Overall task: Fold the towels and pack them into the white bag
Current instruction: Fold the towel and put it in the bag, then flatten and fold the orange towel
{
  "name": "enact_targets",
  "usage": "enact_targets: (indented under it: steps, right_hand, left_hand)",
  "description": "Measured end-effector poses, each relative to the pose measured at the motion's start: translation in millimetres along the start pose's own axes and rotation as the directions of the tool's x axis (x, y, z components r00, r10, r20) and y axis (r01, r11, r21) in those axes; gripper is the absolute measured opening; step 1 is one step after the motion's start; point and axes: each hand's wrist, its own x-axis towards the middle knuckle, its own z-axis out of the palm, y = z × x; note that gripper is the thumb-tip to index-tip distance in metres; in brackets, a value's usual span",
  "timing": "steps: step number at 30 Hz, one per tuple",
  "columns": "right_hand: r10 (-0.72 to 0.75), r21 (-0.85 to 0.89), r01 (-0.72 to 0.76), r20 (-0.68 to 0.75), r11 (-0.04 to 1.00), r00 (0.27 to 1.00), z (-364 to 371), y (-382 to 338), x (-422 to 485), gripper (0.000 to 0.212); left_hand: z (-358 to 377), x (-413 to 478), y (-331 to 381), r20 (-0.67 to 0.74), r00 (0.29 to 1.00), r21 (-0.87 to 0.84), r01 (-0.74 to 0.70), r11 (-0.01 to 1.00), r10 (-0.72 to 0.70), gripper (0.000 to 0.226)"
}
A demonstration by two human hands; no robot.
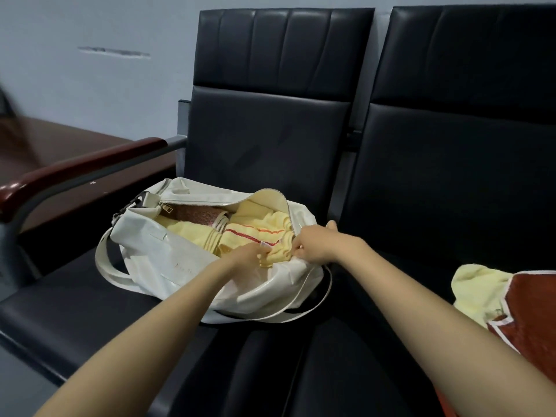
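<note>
Your left hand [251, 254] and right hand [317, 242] each pinch a folded yellow towel [278, 254] inside the open white bag [150, 248], at its right end. The bag sits on a black seat [75, 296]. The towel looks soft and light; grip its folded edges. Loose towels [478, 293] lie right of the bag.

Both bare forearms stretch forward from the near edge and converge. The left hand [254, 254] curls its fingers down, pinching the yellow towel [270, 224]. Just to its right, the right hand [316, 243] pinches the same towel, with one digit sticking out on the far side.
</note>
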Motion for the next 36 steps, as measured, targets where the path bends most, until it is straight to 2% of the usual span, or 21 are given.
enact_targets:
  steps: [3, 6, 8, 13, 17, 20, 23, 28, 33, 36]
  right_hand:
    - [-0.013, -0.004, 0.013, 0.014, 1.0, 1.0, 6.2, 5.2, -18.4, 0.027]
    - [-0.053, -0.091, 0.049, -0.037, 0.995, 0.998, 6.3, 1.2, -34.8, 0.03]
    - [-0.064, -0.086, 0.056, -0.095, 0.995, 0.993, 4.0, -2.1, -46.1, 0.031]
    - [-0.076, 0.044, 0.089, -0.241, 0.995, 0.968, 8.3, 6.8, -73.3, 0.032]
    - [-0.073, 0.132, 0.122, -0.328, 0.984, 0.942, 7.5, 18.4, -97.3, 0.029]
    - [0.014, 0.253, 0.084, -0.361, 0.964, 0.932, 6.6, 37.2, -137.2, 0.027]
    - [0.135, 0.331, -0.007, -0.365, 0.943, 0.921, 18.0, 66.7, -190.0, 0.025]
    - [0.362, 0.448, -0.18, -0.363, 0.876, 0.859, 62.6, 124.5, -288.7, 0.022]
    - [0.598, 0.546, -0.376, -0.311, 0.749, 0.739, 108.7, 183.4, -373.4, 0.019]
    - [0.684, 0.575, -0.454, -0.274, 0.68, 0.676, 132.5, 212.2, -405.5, 0.018]
  left_hand:
    - [-3.1, 0.1, 14.0, 0.063, 0.996, 0.021, 0.069, 0.997, -0.07, 0.032]
    - [-7.3, -3.7, 27.3, 0.112, 0.987, 0.101, 0.105, 0.989, -0.116, 0.036]
    - [-11.4, -4.5, 28.3, 0.087, 0.987, 0.127, 0.124, 0.984, -0.136, 0.035]
    - [-21.1, -22.2, 29.3, -0.189, 0.97, -0.134, 0.126, 0.983, -0.15, 0.032]
    - [-22.8, -50.7, 50.9, -0.292, 0.95, -0.21, 0.052, 0.976, -0.113, 0.029]
    - [-14.1, -74.7, 89.4, -0.362, 0.931, -0.237, -0.047, 0.97, -0.043, 0.026]
    - [3.3, -89.5, 139.2, -0.432, 0.899, -0.179, -0.162, 0.97, 0.07, 0.019]
    - [53.1, -105.0, 239.3, -0.287, 0.928, -0.184, -0.295, 0.938, 0.235, 0.017]
    - [116.2, -112.3, 327.2, -0.135, 0.913, -0.228, -0.407, 0.885, 0.385, 0.017]
    - [148.4, -112.1, 368.3, -0.068, 0.899, -0.182, -0.438, 0.881, 0.433, 0.022]
